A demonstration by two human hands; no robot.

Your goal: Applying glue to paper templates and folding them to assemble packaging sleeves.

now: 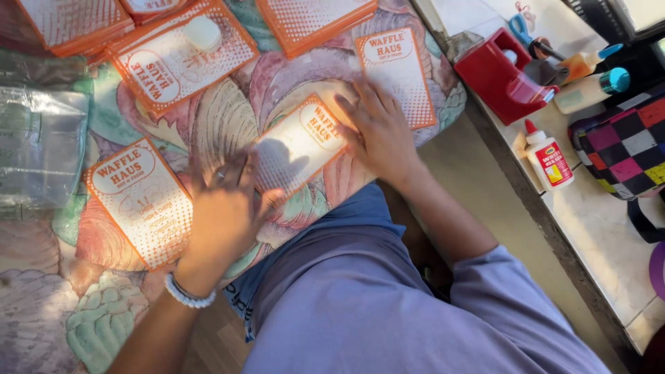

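Orange-bordered card (299, 145), a flat white rectangle with a dotted field and a round label patch at one end, lies under both hands on the flowered cushion (277, 83) that rests across the person's lap. Its long axis runs on a diagonal, from lower left near the person's body to upper right away from it, and the label end points to the upper right.

The right hand (377, 131) lies flat on that upper right end, fingers (360, 104) spread wide and gripping nothing, only pressing down. The left hand (225, 208) rests open on the lower left end, fingers splayed, likewise holding nothing; it casts a shadow across the card's middle.

The step in hand looks like smoothing or pressing the card flat. The next move would call for even pressure along the diagonal, so the card does not skew or slide on the soft cushion.

Left of the card lies a second card (142, 201) of the same kind; beyond it lie a third (398, 69) and a fourth (173, 59). Right of the card, well apart on the pale surface (589, 228), stand a glue bottle (548, 156) and a red tape dispenser (499, 73).
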